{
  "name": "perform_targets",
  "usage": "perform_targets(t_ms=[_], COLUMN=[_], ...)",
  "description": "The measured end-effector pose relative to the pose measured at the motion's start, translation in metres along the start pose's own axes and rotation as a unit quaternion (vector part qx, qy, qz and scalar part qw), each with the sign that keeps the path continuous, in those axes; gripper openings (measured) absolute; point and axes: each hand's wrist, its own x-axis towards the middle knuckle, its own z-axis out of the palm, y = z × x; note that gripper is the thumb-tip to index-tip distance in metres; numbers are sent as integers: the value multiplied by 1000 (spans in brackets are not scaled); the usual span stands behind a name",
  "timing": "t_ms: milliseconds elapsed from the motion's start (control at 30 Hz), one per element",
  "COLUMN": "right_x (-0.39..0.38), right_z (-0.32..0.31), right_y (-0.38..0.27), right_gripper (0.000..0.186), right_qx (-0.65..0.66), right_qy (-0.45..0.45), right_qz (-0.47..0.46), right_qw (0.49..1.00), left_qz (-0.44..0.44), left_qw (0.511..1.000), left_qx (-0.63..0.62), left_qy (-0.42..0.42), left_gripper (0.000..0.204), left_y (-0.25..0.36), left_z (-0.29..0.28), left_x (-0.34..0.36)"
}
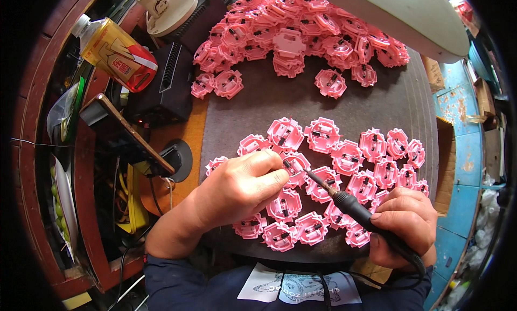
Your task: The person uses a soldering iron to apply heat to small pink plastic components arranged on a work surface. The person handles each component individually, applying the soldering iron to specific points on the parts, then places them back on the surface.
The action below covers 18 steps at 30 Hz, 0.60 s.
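My right hand (406,225) is wrapped round the black handle of a soldering iron (351,205). The iron slants up and to the left, its tip at a pink plastic housing (296,171) with small black parts inside. Whether the tip touches cannot be made out. Close by on the left, my left hand (245,179) is closed in a pinch over the same housing; what its fingers hold is too small or hidden. Several like housings, such as one pink housing (284,205) below, lie face up around both hands on the dark work mat (258,109).
A heap of pink housings (288,44) covers the far side, under a pale lamp head (398,20). To the left stand a drink bottle (121,55), a black box (161,90) and a phone (126,133) on a round-based stand. An open cardboard box (445,165) borders the right edge.
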Motion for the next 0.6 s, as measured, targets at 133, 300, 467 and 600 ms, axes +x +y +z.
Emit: perform_targets(t_ms=[133, 300, 467, 600], right_x=[-1, 0, 0, -1], right_z=[2, 4, 5, 6], right_y=[2, 2, 3, 3], right_gripper=[31, 30, 29, 28], right_qx=[13, 15, 13, 8], right_qy=[-6, 1, 2, 8], right_qz=[1, -3, -8, -8], right_qw=[1000, 1000, 1000, 1000], left_qz=[-2, -7, -3, -8], left_qw=[1000, 1000, 1000, 1000], left_qx=[3, 10, 12, 8], left_qy=[-3, -2, 3, -2], left_gripper=[28, 27, 26, 25], left_y=[-1, 0, -2, -2], left_z=[5, 4, 7, 7], left_x=[-1, 0, 0, 1])
